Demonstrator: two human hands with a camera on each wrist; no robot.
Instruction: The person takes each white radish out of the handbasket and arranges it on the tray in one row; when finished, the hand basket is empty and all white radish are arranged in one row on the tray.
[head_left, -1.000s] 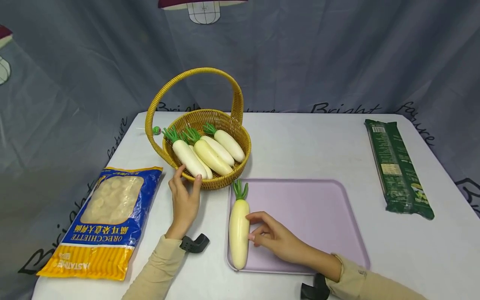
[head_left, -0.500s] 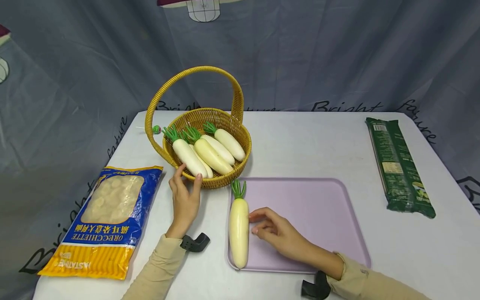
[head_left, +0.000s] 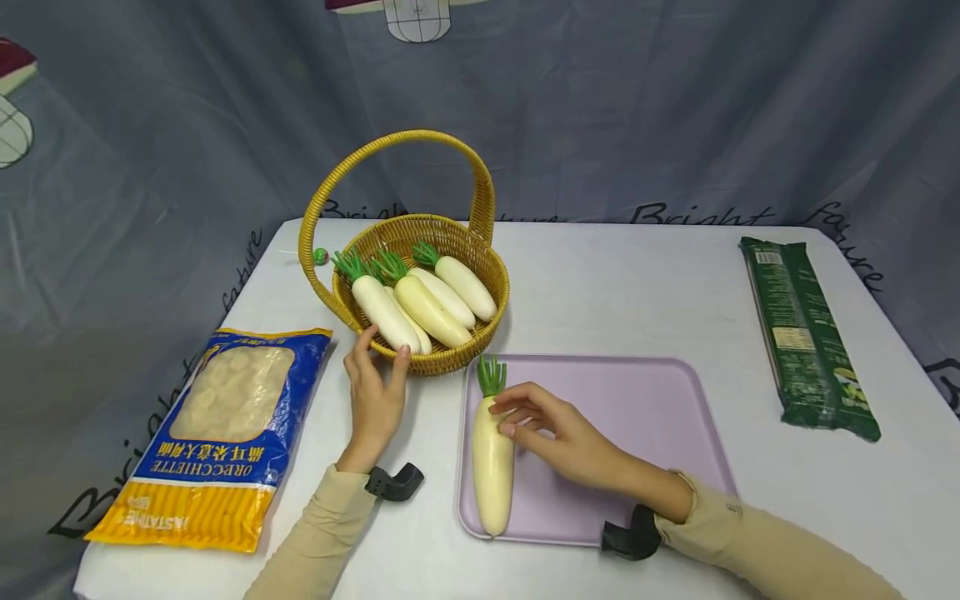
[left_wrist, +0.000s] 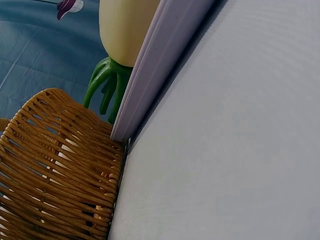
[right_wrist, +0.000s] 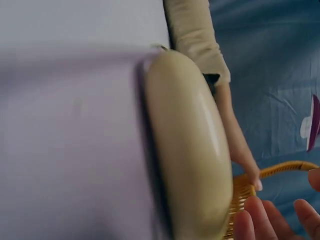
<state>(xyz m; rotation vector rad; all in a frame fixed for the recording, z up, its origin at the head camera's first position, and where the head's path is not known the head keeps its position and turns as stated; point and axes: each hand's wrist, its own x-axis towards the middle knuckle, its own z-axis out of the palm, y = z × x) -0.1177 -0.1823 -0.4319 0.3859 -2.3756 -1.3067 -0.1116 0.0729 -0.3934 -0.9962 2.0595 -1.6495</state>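
A pale yellow white radish (head_left: 492, 475) with green leaf stubs lies lengthwise along the left side of the lilac tray (head_left: 622, 417). Over its leafy end hovers my right hand (head_left: 558, 433), fingers loosely bent and apart in the right wrist view, gripping nothing. My left hand (head_left: 377, 408) rests its fingertips against the near rim of the wicker basket (head_left: 442, 362). Inside the basket lie several white radishes (head_left: 431, 312), leaves toward the back left. The left wrist view shows the basket's woven side and the tray edge, but not the left hand.
A blue and yellow orecchiette bag (head_left: 217, 442) lies left of the left arm. On the far right is a green packet (head_left: 810, 337). A small green ball on a stick (head_left: 320, 256) lies behind the basket handle. Grey curtain (head_left: 600, 108) hangs beyond the table.
My right hand has moved from beside the middle of the tray radish up toward its leafy end. The left hand stays at the basket rim. The head view has shifted slightly.
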